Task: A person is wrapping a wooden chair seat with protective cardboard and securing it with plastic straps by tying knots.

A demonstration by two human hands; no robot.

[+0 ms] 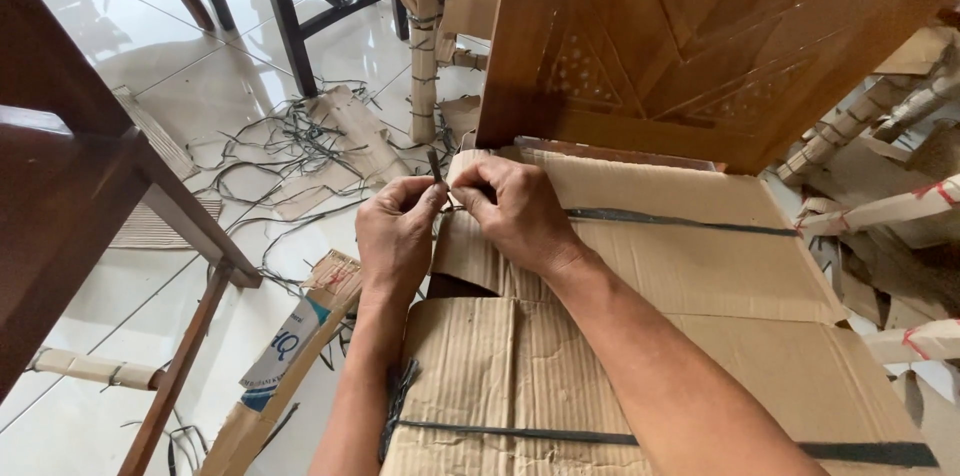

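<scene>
Cardboard wrapping (640,266) covered the wooden chair seat at the middle of the view, and a dark plastic strap (680,223) ran across it towards 3 o'clock. Both hands met at the strap's near end, at the wrapping's upper left corner. The left hand (398,234) had its fingers closed on a short upright strap end (434,164), seemingly to keep it taut. The right hand (512,211) pinched shut on the strap just beside it, pressing the cardboard down at the corner. A second dark strap (700,441) crossed the lower cardboard panel at 6 o'clock. At 12 o'clock rose the carved wooden chair back (690,36). Loose cut straps (290,141) lay tangled on the white tiled floor (150,76) at 10 o'clock, beside scraps of cardboard. One cardboard-wrapped chair leg (424,66) stood at 11 o'clock, and several more wrapped legs (880,211) lay at 3 o'clock.
</scene>
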